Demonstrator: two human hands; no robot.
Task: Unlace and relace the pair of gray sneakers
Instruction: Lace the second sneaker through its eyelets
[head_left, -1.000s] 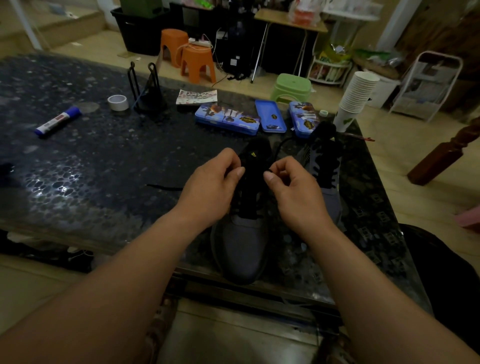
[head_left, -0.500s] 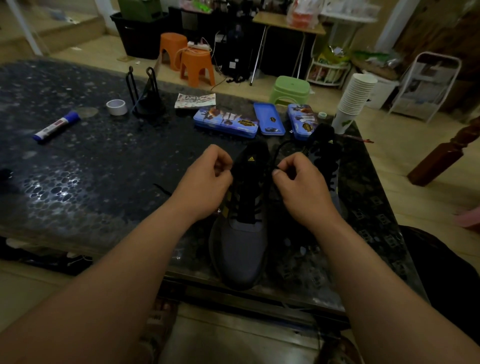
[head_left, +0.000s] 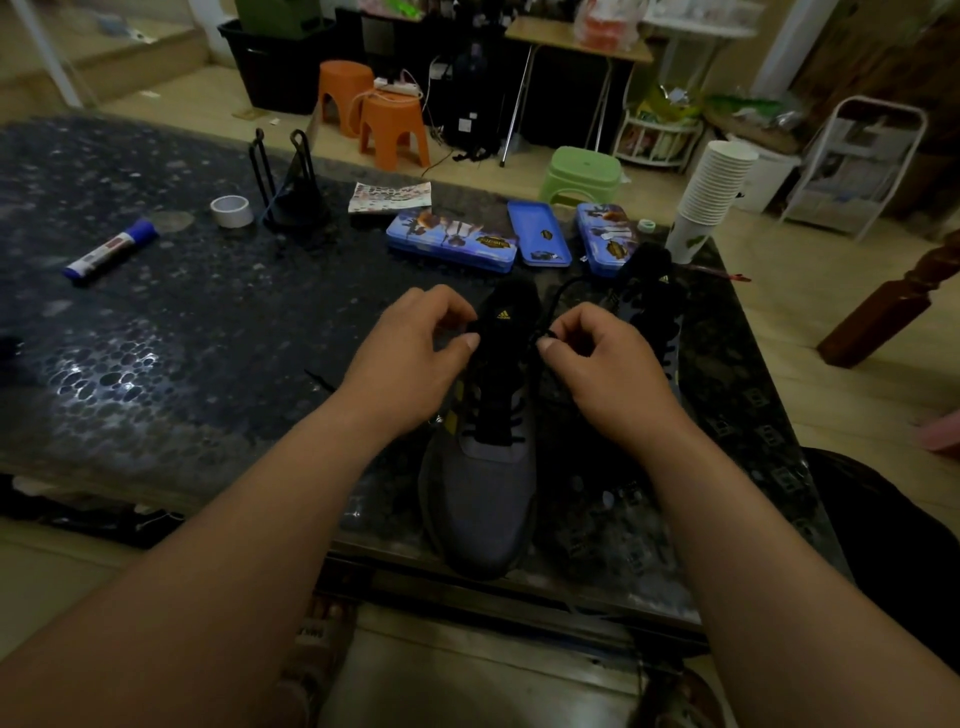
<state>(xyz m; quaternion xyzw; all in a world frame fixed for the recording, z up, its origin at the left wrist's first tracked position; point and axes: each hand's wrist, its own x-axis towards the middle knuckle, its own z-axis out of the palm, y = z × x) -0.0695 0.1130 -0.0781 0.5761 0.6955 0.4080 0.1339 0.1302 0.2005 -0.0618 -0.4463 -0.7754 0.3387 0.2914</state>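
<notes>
On the dark pebble-patterned table (head_left: 156, 364), from where I watch, I list:

1. Near gray sneaker (head_left: 480, 493). Its long axis runs from me to the far side, square to the near table edge. The toe points at me and reaches that edge; the black tongue with a yellow logo points away.
2. Second gray sneaker (head_left: 649, 291). It lies just beside the first on its right and farther back, on the same axis. The right hand hides most of it. The table's right edge is near it.
3. Open room. The widest stretch of table top lies left of the near sneaker, toward the marker (head_left: 109, 252).
4. Left hand (head_left: 410, 358). Fingers are curled, with the thumb tip at the tongue's left edge. I cannot tell what it pinches, dark on dark.
5. Right hand (head_left: 608, 364). It pinches the black lace (head_left: 558, 291) at the tongue's right edge, and the lace arcs away toward the far side.
6. Far-edge row: paper cup stack (head_left: 711, 192), blue tins (head_left: 452, 241), tape roll (head_left: 231, 210).
</notes>
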